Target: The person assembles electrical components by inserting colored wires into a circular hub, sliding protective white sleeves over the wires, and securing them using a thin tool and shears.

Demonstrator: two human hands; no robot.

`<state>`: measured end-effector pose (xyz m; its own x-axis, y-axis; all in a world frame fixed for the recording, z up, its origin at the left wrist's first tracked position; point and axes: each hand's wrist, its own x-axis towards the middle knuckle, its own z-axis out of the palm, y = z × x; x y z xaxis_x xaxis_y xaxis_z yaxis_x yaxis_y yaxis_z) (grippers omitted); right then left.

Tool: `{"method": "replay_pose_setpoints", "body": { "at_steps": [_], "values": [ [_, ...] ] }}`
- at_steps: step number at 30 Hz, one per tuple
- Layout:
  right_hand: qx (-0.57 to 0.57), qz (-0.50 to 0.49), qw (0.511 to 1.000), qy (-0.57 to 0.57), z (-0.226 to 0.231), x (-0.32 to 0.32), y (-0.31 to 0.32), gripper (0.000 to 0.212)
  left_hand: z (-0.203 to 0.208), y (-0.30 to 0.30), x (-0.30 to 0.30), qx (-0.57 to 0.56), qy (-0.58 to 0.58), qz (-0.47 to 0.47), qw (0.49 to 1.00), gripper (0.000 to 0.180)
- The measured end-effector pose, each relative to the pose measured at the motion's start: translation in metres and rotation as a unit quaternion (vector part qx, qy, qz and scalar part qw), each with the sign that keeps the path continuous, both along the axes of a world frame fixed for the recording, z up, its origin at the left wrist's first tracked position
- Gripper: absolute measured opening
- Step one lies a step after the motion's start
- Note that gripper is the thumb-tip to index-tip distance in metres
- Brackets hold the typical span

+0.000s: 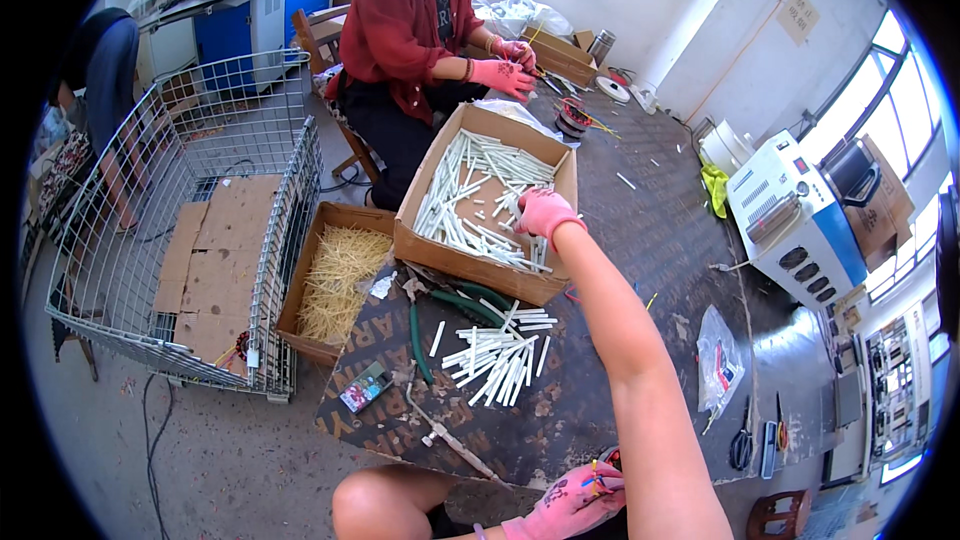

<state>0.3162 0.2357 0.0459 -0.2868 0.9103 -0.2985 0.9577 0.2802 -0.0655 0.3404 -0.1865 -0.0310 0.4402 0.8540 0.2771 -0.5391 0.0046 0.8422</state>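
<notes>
My right hand, in a pink glove, reaches into a cardboard box of white tubes. Its fingers curl together just over the tubes at the box's right side; whether a tube is between them is hidden. Low in the view, my left hand, also gloved in pink, is closed on a wire-wound stator with blue and yellow wires, mostly covered by the hand and my right forearm. On the table in front of the box lies a loose pile of cut white tubes.
A box of straw-coloured strands and a wire cage stand left. On the table are a torch, a green hose, scissors and a white-blue machine. A co-worker in pink gloves sits opposite, near another stator.
</notes>
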Motion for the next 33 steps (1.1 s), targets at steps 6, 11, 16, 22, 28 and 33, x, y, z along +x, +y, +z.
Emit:
{"method": "replay_pose_setpoints", "body": {
  "at_steps": [6,11,16,22,28,33],
  "values": [
    [0.073,0.007,0.995,-0.073,-0.026,0.018,0.000,0.034,0.005,-0.001,0.002,0.070,0.045,0.024,0.996,0.024],
    [0.027,-0.016,0.964,0.264,0.033,0.041,-0.039,0.024,0.021,0.013,0.001,0.109,0.035,0.070,0.991,0.035],
    [-0.050,-0.047,0.834,0.547,0.099,0.122,-0.148,0.016,0.046,0.016,0.005,0.156,0.099,0.095,0.978,0.034],
    [0.065,-0.122,0.816,0.562,0.051,0.247,-0.296,0.029,0.052,0.020,0.021,0.155,0.162,0.104,0.969,0.024],
    [0.135,-0.191,0.862,0.449,-0.033,0.320,-0.389,0.014,0.065,0.027,0.056,0.128,0.138,0.072,0.979,0.020],
    [0.081,-0.222,0.742,0.627,-0.006,0.324,-0.397,0.014,0.088,0.018,0.068,0.112,0.153,0.077,0.979,0.019]
  ]
}}
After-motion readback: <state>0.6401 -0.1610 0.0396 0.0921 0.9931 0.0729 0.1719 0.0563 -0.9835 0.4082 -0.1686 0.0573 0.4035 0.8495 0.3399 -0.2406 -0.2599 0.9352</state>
